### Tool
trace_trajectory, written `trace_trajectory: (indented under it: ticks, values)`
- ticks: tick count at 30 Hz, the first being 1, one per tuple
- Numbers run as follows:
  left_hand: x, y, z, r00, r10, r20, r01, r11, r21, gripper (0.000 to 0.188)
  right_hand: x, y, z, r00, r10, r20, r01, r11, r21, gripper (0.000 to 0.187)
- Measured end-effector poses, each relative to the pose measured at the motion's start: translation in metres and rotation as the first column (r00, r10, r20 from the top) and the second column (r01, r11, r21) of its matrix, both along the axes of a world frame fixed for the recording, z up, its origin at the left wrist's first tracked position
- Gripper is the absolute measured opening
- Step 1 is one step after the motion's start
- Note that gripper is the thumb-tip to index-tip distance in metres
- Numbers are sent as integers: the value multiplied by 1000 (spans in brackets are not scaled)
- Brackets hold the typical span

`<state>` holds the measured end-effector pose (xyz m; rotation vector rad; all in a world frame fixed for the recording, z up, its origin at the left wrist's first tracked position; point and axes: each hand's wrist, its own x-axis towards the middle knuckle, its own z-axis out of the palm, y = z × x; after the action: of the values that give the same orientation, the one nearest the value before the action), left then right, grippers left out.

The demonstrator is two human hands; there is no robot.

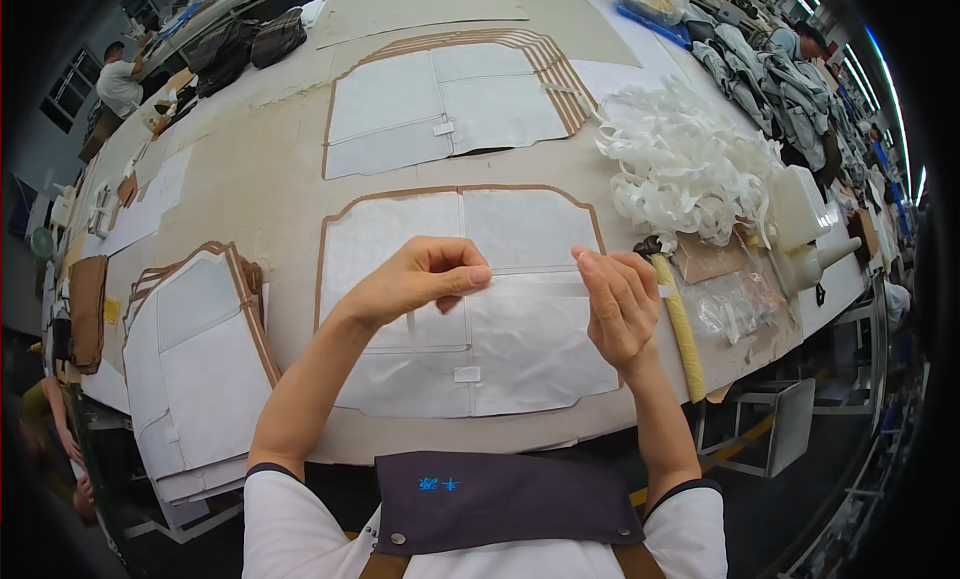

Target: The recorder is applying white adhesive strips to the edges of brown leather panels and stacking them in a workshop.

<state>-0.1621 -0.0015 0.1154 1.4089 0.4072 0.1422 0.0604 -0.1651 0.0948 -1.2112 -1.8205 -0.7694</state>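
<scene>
A translucent white strip [535, 290] is stretched between my two hands, above a white fabric panel [540, 374] with brown edging. My left hand [425, 277] is closed in a pinch at one end of the strip, thumb against the curled fingers. At its other end, my right hand [620, 304] has its fingers pressed together on the strip, palm side partly hidden. The panel lies flat under both hands. A seam crosses it, and a small white tag [467, 375] sits near its lower middle.
Farther back lies a fanned stack of similar panels [390, 99]; another stack [210, 379] is at left. To the right are a heap of white strips [690, 169], a yellow-handled tool [680, 334], a clear plastic bag [735, 304] and a white bottle [815, 264]. People work in the background.
</scene>
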Motion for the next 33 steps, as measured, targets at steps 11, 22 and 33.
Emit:
trace_trajectory:
  ticks: [11,22,33]
  values:
    - [8,22,3,993,-12,-117,31,987,158,21,-3,5,15,758,57,-649,-561,564,-606,66]
    - [2,66,-22,985,169,-38,-154,952,266,20,-9,95,-11,202,-524,-828,-887,261,-381,26]
    - [17,130,-77,882,362,-303,-124,798,590,26,31,173,-48,594,-548,-589,-565,237,-790,25]
